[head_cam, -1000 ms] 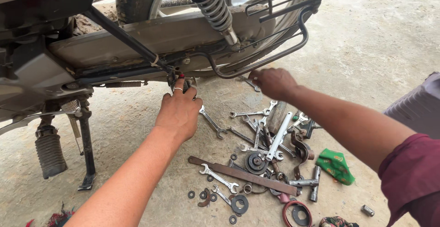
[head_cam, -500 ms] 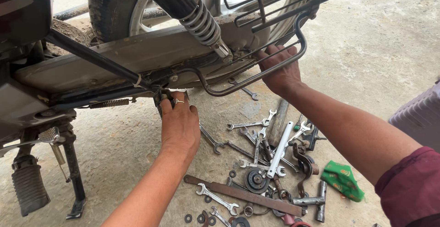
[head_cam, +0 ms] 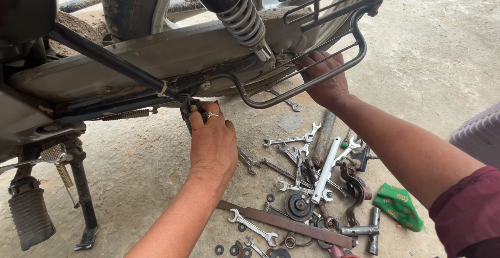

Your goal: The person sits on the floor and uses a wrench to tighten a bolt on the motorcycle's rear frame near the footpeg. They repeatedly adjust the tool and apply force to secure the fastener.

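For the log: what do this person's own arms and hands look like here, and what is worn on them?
Two bare hands, no gloves. The left hand has a metal ring on one finger; its forearm is bare, with no sleeve in view. The right hand shows no ring or watch; its forearm is bare up to a dark maroon sleeve at the upper arm. No markings show.

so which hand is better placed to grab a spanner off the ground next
Probably the left hand: it sits low beside the spanners, while the right hand is up behind the guard rail by the shock spring.
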